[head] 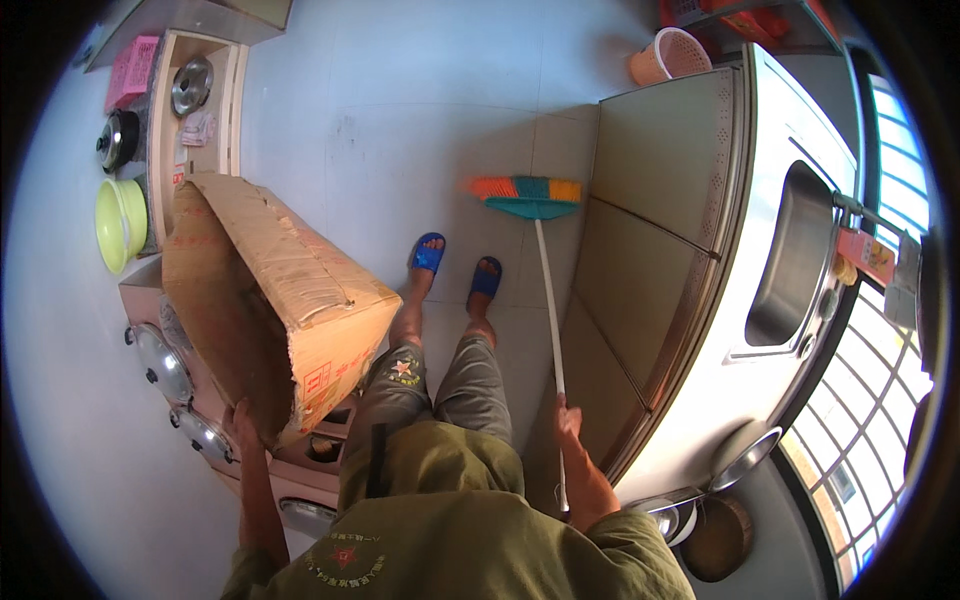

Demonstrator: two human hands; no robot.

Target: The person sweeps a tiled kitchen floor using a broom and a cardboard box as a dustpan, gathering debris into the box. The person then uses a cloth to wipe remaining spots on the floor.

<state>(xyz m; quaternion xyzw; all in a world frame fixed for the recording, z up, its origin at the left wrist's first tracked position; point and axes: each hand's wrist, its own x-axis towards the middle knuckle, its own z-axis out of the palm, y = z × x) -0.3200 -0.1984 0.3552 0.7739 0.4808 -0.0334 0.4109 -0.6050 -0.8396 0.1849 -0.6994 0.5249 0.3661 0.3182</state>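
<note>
My left hand (244, 426) grips the lower edge of a worn cardboard box (341, 337), which is tilted with its open side facing left. Part of the box's inside is in shadow. My right hand (569, 417) is closed around the white handle of a broom (534, 208). The broom's head is teal, with orange, green and yellow bristles, and lies out in front of my feet on the tiled floor (390, 142), beside the cabinet. Blue slippers (427, 253) are on my feet.
To the right runs a counter with a steel sink (787, 255) above cabinet doors (645, 202). A woven plastic basket (667, 58) stands past the cabinet's far end. On the left are pot lids (163, 364), a green basin (121, 225) and a pink basket (133, 71).
</note>
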